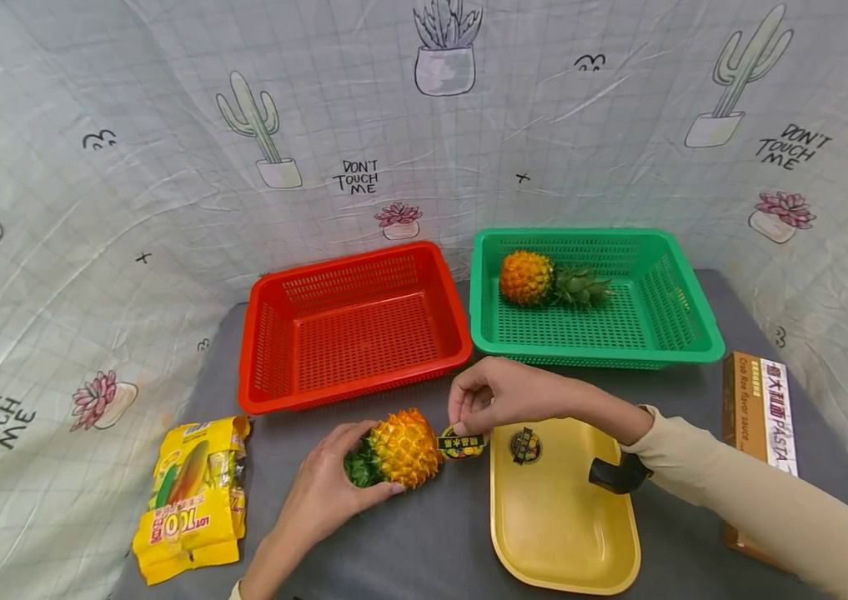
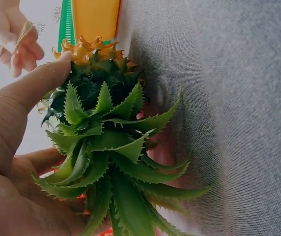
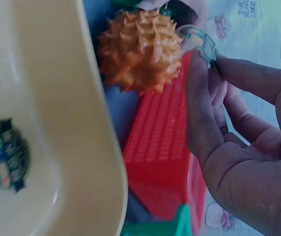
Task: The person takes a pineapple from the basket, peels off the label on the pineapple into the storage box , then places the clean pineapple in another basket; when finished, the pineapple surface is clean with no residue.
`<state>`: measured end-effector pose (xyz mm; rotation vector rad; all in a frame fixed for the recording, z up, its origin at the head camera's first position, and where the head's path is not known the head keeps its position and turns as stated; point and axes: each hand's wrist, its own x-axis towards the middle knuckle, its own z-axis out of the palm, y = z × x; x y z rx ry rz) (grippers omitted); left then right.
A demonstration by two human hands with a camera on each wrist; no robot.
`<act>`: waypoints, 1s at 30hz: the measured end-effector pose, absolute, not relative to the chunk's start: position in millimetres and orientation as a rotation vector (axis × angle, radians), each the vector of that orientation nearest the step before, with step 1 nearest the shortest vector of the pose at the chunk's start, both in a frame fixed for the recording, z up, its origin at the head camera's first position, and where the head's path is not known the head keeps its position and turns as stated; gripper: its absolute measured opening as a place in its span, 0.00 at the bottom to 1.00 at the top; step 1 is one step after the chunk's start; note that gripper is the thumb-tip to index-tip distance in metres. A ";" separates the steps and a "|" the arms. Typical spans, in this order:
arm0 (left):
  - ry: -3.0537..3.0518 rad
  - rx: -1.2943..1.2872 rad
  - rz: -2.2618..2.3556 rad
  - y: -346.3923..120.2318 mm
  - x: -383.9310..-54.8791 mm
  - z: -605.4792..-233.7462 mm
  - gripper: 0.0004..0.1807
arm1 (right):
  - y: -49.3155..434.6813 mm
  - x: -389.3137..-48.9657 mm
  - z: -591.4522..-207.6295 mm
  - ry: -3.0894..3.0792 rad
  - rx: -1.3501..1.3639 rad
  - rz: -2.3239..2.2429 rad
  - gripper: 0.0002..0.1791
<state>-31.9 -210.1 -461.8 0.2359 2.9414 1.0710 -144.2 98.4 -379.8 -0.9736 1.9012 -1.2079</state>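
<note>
A small orange pineapple (image 1: 407, 448) with a green leafy crown (image 2: 111, 157) lies on its side on the grey table, crown toward the left. My left hand (image 1: 333, 475) grips it around the crown end, thumb and fingers on opposite sides. Between thumb and fingertips, my right hand (image 1: 494, 392) pinches an oval black-and-yellow fruit sticker (image 1: 461, 443), just off the pineapple's bottom end. The right wrist view shows this sticker from behind, translucent and slightly bent. Below my right forearm is a yellow tray (image 1: 566, 533), with a similar round sticker (image 1: 525, 447) in it.
Behind my hands stands a red basket (image 1: 356, 387). Beside it, a green basket (image 1: 596, 354) holds another pineapple (image 1: 527, 277). A yellow candy bag (image 1: 191, 500) lies at the left. The pasta box (image 1: 750, 417) is at the right, partly under my right sleeve.
</note>
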 end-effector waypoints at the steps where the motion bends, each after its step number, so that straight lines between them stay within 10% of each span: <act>1: 2.941 0.237 1.071 -210.4 -31.9 -462.0 0.45 | 102.7 -144.3 -379.8 1.902 -0.959 -1.204 0.03; 30: 2.905 0.205 1.063 -208.5 -30.1 -460.5 0.46 | 143.1 -121.0 -442.5 1.862 -0.892 -0.835 0.10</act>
